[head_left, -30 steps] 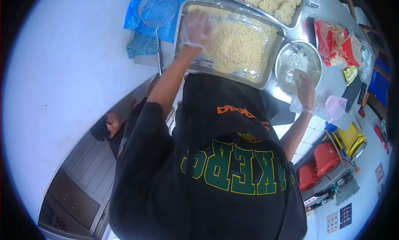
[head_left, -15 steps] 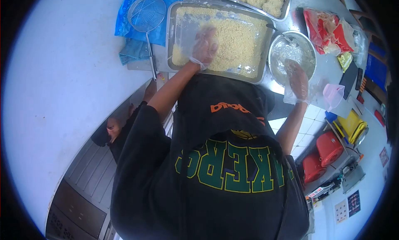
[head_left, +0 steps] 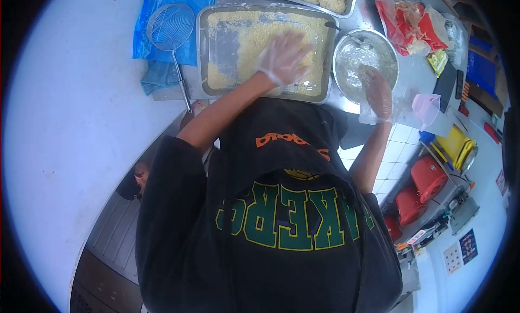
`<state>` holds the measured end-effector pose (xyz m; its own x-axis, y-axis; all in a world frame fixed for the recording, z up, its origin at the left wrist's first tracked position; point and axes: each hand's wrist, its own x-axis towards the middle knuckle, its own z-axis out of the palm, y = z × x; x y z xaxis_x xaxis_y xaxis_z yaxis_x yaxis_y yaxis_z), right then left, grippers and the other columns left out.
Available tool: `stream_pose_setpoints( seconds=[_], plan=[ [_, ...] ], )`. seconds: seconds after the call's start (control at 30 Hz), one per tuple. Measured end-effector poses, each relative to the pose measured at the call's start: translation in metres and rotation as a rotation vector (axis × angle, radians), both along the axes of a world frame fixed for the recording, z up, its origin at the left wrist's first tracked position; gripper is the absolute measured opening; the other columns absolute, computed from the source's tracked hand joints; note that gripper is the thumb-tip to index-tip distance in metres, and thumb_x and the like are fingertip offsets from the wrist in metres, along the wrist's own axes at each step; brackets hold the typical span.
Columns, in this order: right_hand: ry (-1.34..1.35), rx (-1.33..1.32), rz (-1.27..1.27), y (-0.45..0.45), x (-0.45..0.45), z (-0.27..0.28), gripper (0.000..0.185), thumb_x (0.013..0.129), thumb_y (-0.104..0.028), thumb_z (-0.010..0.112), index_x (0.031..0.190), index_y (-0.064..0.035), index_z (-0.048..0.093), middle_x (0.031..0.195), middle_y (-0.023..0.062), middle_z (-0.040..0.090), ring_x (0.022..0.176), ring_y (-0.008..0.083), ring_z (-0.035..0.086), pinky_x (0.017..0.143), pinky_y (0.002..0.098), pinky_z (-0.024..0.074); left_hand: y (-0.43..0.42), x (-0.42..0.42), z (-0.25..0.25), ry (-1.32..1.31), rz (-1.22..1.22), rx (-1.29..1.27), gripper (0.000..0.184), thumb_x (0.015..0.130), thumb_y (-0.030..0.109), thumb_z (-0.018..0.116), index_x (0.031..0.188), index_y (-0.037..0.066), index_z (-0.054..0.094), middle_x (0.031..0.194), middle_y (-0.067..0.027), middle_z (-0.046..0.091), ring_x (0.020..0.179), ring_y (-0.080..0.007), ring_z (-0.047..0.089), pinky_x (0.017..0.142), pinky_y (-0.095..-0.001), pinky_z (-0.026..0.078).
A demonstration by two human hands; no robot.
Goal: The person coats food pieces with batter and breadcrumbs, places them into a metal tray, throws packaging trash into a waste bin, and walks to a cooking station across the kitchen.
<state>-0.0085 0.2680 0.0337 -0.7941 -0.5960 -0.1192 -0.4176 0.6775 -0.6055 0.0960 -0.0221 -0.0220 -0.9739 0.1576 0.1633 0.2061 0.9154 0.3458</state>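
Observation:
My left hand (head_left: 284, 55), in a clear plastic glove, lies over pale yellow crumbs (head_left: 249, 34) in a rectangular metal tray (head_left: 202, 55). Its fingers are spread apart with nothing held. A bare patch of tray bottom shows to the left of the crumbs. My right hand (head_left: 377, 93), also gloved, reaches over the near rim of a round metal bowl (head_left: 396, 55). The fingers are bunched together inside the bowl, and what they hold, if anything, cannot be made out. Pale wet residue coats the bowl, and a dark-handled utensil (head_left: 352, 37) rests across its far rim.
A wire skimmer (head_left: 170, 27) lies on a blue plastic bag (head_left: 142, 42) at left. Beyond stands another tray (head_left: 351, 1) of crumb-coated pieces. Right of the bowl are a red-and-clear bag (head_left: 411, 26) and a pink measuring cup (head_left: 426, 108). Another person's hand (head_left: 142, 175) shows at lower left.
My left hand has moved right across the crumbs and its fingers have spread. My right hand stays at the bowl, nearly unchanged. The whole view has shifted slightly.

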Motion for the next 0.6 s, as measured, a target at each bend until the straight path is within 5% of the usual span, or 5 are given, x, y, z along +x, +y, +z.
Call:
stream_pose_setpoints(
  seconds=[0.17,0.3,0.37,0.5,0.6],
  plan=[
    [0.040,-0.032,0.016,-0.004,-0.001,0.002,0.030,0.083,-0.009,0.058,0.111,0.0023,0.060,0.103,0.0222,0.065,0.097,0.0400,0.061,0.083,0.0426,0.0476,0.036,-0.039,-0.007,-0.331,-0.021,-0.134,0.034,0.085,0.039,0.054,0.102,0.012,0.066,0.107,-0.0127,0.062,0.103,-0.0308,0.060,0.088,-0.0512,0.042],
    [-0.012,-0.034,-0.016,-0.004,-0.001,0.003,0.030,0.083,-0.007,0.057,0.111,0.0007,0.060,0.101,0.0220,0.065,0.096,0.0405,0.061,0.083,0.0432,0.0474,0.020,-0.017,-0.013,-0.543,-0.286,-0.204,0.029,0.085,0.036,0.054,0.101,0.015,0.066,0.107,-0.0119,0.064,0.108,-0.0296,0.059,0.094,-0.0513,0.041],
    [-0.025,-0.022,-0.035,-0.001,0.000,-0.003,0.029,0.083,-0.007,0.056,0.111,0.0001,0.061,0.101,0.0217,0.066,0.096,0.0402,0.061,0.082,0.0430,0.0474,-0.005,0.017,-0.040,-0.093,-0.370,-0.188,0.024,0.084,0.031,0.056,0.100,0.017,0.067,0.116,-0.0101,0.063,0.120,-0.0276,0.054,0.105,-0.0517,0.034],
    [-0.098,-0.034,-0.085,-0.001,0.001,-0.006,0.028,0.084,-0.008,0.055,0.110,-0.0005,0.061,0.100,0.0210,0.066,0.095,0.0398,0.061,0.082,0.0422,0.0475,-0.057,0.048,-0.026,-0.003,-0.431,-0.143,0.024,0.086,0.027,0.057,0.107,0.019,0.066,0.132,-0.0096,0.054,0.132,-0.0275,0.043,0.110,-0.0540,0.027],
    [-0.124,-0.055,-0.096,-0.005,0.001,-0.003,0.027,0.085,-0.010,0.055,0.110,-0.0004,0.061,0.100,0.0210,0.066,0.095,0.0401,0.061,0.081,0.0420,0.0475,-0.070,0.057,-0.016,-0.187,-0.342,-0.007,0.031,0.089,0.028,0.055,0.119,0.020,0.060,0.145,-0.0087,0.042,0.137,-0.0291,0.035,0.111,-0.0563,0.023]
  ],
)
